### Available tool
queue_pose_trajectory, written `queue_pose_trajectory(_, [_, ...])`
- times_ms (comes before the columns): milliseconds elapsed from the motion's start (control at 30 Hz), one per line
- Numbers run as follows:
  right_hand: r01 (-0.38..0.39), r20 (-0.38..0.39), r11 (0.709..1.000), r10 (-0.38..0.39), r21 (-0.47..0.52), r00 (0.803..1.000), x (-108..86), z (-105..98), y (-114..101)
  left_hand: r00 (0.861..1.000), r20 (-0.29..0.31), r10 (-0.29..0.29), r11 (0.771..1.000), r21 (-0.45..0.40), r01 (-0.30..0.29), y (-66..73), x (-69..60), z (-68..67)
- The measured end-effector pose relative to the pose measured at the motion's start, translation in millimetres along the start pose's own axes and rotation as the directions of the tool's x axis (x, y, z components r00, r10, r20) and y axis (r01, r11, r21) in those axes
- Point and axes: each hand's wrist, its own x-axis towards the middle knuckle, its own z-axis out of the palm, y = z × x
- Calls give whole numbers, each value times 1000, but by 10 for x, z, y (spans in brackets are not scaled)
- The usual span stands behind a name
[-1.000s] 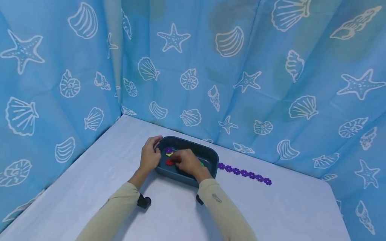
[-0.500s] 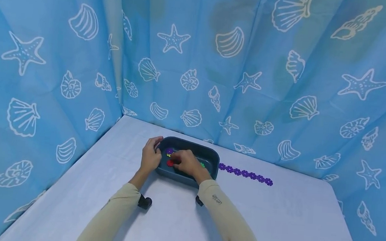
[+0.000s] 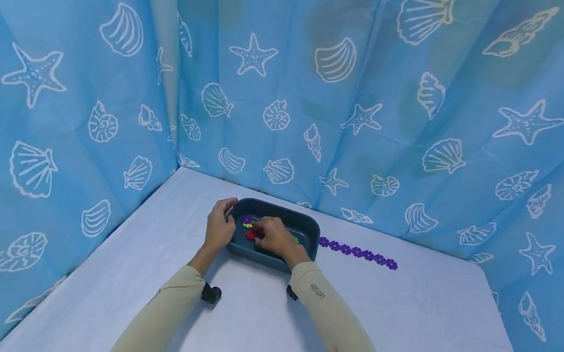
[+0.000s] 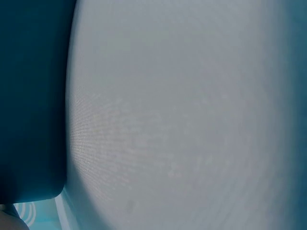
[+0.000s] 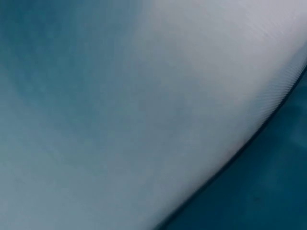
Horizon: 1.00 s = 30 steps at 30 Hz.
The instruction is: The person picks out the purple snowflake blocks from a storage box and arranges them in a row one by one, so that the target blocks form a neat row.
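Note:
A dark blue-grey plastic tub (image 3: 303, 217) stands on the white table, its outer wall (image 4: 31, 96) also filling the left side of the left wrist view. My left hand (image 3: 219, 226) grips the tub's left end, with fingers and thumb at the rim. Inside the tub, my right hand (image 3: 275, 235) reaches down and pinches a red flower-shaped snowflake disc (image 3: 250, 234); the fingertips partly cover it. Just beyond lie a purple disc (image 3: 246, 218) and a yellow disc (image 3: 247, 225). A green disc (image 3: 296, 240) shows behind the right wrist.
Right of the tub, a straight row of several purple snowflake discs (image 3: 357, 252) runs across the table. A blue shell-patterned curtain (image 3: 279, 87) hangs behind and at the sides. Black wrist devices (image 3: 211, 293) sit under the forearms.
The red disc has shifted slightly away from me and to the right at my right fingertips. My left hand, the tub and the purple row stay in place.

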Motion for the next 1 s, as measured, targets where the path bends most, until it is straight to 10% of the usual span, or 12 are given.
queue_pose_trajectory(500, [-68, 32, 996, 70, -48, 997, -110, -104, 59, 1000, 6, 0, 1000, -2, 0, 5, -10, -10])
queue_pose_trajectory(1000, [-91, -106, 990, 102, 104, 989, -294, -261, 203, 1000, 1, 16, 1000, 0, -16, 14, -16, -9])
